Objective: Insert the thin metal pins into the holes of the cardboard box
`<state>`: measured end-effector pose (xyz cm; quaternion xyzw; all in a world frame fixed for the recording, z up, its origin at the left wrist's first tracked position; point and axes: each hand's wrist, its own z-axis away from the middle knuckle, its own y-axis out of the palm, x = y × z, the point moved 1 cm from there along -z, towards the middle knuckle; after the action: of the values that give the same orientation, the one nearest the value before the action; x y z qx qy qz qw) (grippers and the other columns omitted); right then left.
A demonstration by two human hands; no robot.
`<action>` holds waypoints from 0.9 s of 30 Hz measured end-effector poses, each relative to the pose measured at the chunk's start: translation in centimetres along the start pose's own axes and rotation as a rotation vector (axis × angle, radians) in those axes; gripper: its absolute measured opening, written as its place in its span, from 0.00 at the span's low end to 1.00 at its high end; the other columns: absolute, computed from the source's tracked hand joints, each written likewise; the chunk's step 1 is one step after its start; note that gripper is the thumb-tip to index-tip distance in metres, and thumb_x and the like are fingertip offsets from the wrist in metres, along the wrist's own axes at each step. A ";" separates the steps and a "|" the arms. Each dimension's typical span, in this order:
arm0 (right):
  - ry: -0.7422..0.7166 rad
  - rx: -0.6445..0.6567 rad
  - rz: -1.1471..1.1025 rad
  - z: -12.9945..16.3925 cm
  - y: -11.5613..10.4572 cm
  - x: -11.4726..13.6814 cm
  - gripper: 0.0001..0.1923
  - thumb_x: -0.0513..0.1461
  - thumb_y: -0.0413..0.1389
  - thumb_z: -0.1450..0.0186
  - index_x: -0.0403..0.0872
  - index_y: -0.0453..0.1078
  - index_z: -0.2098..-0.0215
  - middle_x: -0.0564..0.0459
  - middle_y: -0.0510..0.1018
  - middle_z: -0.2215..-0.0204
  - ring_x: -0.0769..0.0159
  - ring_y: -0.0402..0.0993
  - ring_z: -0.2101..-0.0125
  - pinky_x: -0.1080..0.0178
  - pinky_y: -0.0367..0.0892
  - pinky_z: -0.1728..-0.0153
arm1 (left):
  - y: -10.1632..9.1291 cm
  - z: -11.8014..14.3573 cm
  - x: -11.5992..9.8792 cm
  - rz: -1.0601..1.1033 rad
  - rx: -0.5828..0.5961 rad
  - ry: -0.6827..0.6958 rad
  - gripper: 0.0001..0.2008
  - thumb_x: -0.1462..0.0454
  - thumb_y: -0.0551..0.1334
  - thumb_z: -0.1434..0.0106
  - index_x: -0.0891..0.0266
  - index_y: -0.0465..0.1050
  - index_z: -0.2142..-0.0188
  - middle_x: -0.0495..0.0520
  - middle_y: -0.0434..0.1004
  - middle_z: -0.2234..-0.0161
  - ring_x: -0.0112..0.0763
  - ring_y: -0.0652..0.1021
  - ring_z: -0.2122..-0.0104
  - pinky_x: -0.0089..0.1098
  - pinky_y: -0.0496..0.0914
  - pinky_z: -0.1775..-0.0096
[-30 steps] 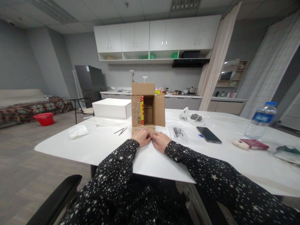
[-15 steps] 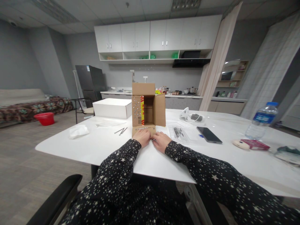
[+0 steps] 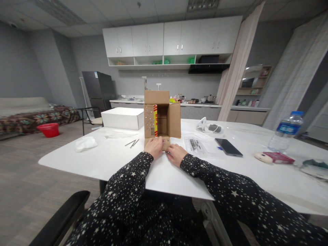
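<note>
Before the open cardboard box (image 3: 162, 114), left hand (image 3: 154, 147) presses its studded flap (image 3: 165, 140); right hand (image 3: 175, 154) rests beside, grip unclear.

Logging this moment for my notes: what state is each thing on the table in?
Cardboard box: on its side, flaps open.
White box: lid shut.
Bottle: upright, capped.
Phone: flat, screen dark.
Left hand: resting on the box's near flap.
Right hand: on the table beside that flap.
</note>
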<state>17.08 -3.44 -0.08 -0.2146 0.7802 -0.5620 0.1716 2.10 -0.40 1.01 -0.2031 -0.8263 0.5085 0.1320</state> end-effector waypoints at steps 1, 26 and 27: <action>-0.001 -0.002 -0.001 0.0 0.0 0.0 0.14 0.39 0.47 0.36 0.45 0.71 0.58 0.46 0.72 0.60 0.59 0.65 0.60 0.60 0.60 0.58 | -0.1 0.0 0.0 0.011 -0.012 -0.004 0.11 0.63 0.45 0.32 0.65 0.63 0.59 0.59 0.74 0.62 0.39 0.74 0.58 0.38 0.61 0.56; -0.004 -0.011 -0.011 0.0 0.2 -0.2 0.13 0.39 0.47 0.35 0.46 0.71 0.58 0.47 0.72 0.60 0.60 0.65 0.60 0.61 0.59 0.59 | -0.4 -0.2 0.8 0.031 -0.119 -0.008 0.13 0.61 0.51 0.33 0.61 0.73 0.58 0.56 0.75 0.61 0.35 0.75 0.59 0.35 0.68 0.57; -0.002 -0.008 -0.012 0.0 0.2 -0.2 0.13 0.39 0.47 0.35 0.46 0.71 0.58 0.47 0.72 0.61 0.60 0.65 0.60 0.61 0.59 0.59 | -0.3 -0.2 0.8 0.029 -0.122 -0.007 0.13 0.61 0.51 0.33 0.61 0.73 0.58 0.56 0.75 0.61 0.35 0.75 0.59 0.35 0.68 0.57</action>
<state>17.18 -3.29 -0.26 -0.2206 0.7811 -0.5595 0.1679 1.41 0.02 1.36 -0.2210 -0.8531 0.4600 0.1088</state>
